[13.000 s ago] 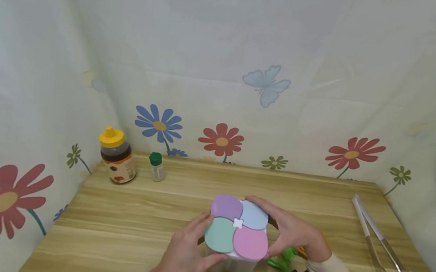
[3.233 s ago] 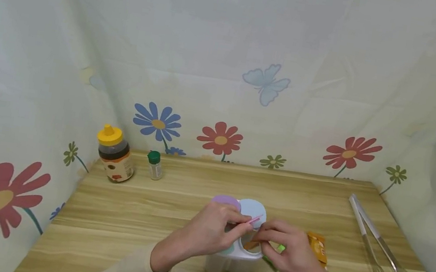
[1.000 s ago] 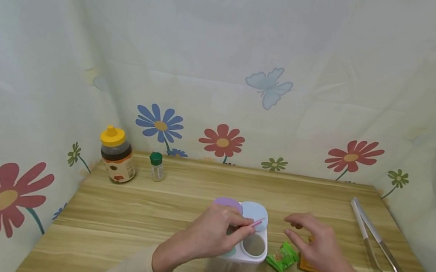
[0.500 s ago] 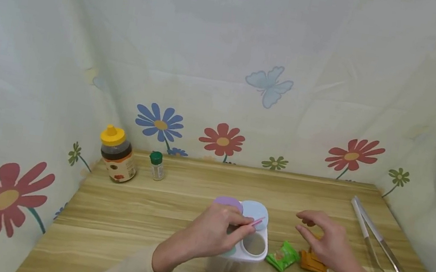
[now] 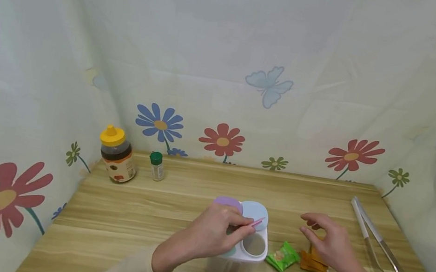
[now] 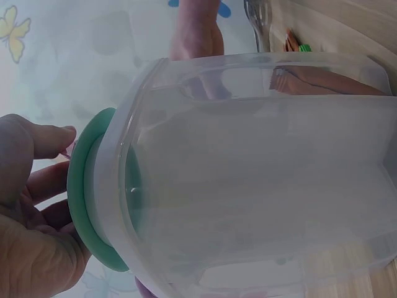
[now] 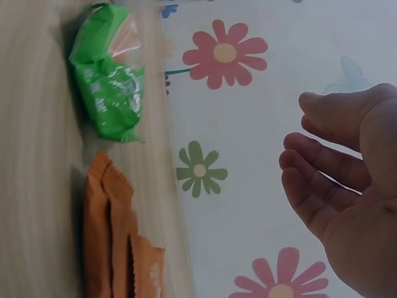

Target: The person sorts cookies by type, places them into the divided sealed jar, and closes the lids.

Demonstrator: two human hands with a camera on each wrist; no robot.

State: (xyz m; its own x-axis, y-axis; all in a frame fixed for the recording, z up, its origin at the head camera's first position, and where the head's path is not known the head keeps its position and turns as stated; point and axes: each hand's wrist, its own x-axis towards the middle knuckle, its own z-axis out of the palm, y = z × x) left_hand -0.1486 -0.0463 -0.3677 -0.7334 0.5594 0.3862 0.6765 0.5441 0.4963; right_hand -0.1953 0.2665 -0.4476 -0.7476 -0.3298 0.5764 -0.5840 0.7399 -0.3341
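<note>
- My left grip point(image 5: 207, 231) is pinching the pink lid point(image 5: 258, 222) above the box point(image 5: 239, 267).
- I'm favouring a light pinch, so I'm not tipping the box.
- My right grip point(image 5: 333, 245) is hovering loosely curled, holding nothing, near orange packets point(image 5: 313, 266).

Pink lid point(image 5: 258, 222) off its compartment point(image 5: 254, 246), orange packet point(image 6: 322, 82) now inside, right hand point(image 5: 330, 243) drawn back

The container point(image 6: 260, 167) is smooth plastic, the tongs point(image 5: 385, 247) metal.
</note>
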